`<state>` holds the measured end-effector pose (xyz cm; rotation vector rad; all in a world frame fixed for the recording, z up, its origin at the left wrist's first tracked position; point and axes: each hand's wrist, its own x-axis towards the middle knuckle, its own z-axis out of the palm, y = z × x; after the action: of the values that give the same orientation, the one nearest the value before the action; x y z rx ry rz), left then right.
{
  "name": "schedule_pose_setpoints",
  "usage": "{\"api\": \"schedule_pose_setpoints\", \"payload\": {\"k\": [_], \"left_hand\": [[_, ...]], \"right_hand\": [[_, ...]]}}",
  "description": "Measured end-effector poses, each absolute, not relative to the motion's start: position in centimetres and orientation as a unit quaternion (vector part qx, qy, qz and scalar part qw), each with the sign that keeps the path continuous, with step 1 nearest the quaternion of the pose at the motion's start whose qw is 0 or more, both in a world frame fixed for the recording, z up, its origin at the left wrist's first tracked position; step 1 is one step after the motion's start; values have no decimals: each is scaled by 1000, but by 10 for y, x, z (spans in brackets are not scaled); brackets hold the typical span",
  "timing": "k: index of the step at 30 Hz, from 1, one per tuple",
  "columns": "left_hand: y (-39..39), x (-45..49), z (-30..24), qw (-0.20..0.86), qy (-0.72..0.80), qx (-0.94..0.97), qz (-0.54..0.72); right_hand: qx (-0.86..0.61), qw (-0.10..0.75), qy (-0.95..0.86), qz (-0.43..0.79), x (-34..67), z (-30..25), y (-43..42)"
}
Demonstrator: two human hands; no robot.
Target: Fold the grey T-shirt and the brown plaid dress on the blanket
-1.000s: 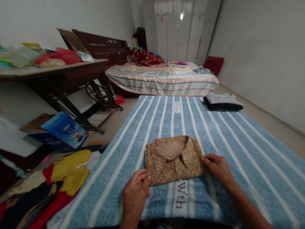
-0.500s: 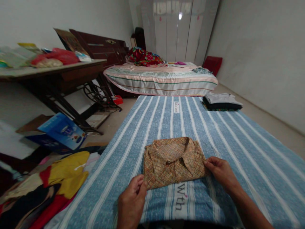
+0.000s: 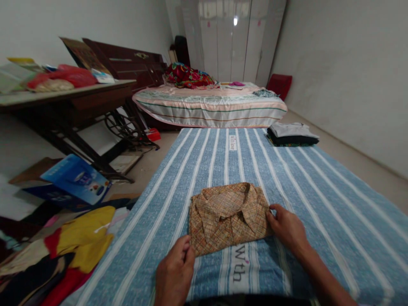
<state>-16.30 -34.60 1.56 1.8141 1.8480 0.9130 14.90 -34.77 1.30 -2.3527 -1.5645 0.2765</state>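
A tan checked shirt (image 3: 231,221), folded into a flat rectangle with its collar up, lies on the blue-and-white striped bedsheet (image 3: 204,170). At its lower left corner my left hand (image 3: 177,267) is closed, thumb against curled fingers on the fabric edge. My right hand (image 3: 287,227) pinches the shirt's right edge between thumb and fingers. The collar opening faces away from me, and the shirt front shows on top.
A folded clothes stack (image 3: 293,134) sits at the sheet's far right. Loose clothes (image 3: 83,238) lie at the left, near a blue box (image 3: 76,180). A sewing machine table (image 3: 105,89) stands along the left wall. Beyond is another bed (image 3: 210,104).
My view has turned slightly to the right. My right hand has shifted a little on the shirt's right edge, while the left hand stays at the lower left corner.
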Motion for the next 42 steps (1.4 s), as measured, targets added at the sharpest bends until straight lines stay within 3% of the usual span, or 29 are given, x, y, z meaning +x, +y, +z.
{"api": "schedule_pose_setpoints", "payload": {"k": [4,9,13,18,24,34,42], "left_hand": [[-345,-159,23,146,663,674,291],[-339,-151,23,13,605,732,314],[-333,-147,12,-16,563,768,305],[-330,-149,14,39,571,767,291],[-331,-157,34,167,640,684,307],[-345,-161,39,265,685,633,245],[-349,-164,30,325,695,609,203]], "right_hand": [[-826,106,-553,21,143,17,-349],[-780,165,-601,-55,139,16,-343],[-760,156,-626,-78,138,6,-335],[-758,151,-629,-84,146,-5,-337],[-739,248,-620,-84,157,1,-353],[-694,385,-606,-48,158,5,-380],[-727,387,-565,42,169,-4,-396]]}}
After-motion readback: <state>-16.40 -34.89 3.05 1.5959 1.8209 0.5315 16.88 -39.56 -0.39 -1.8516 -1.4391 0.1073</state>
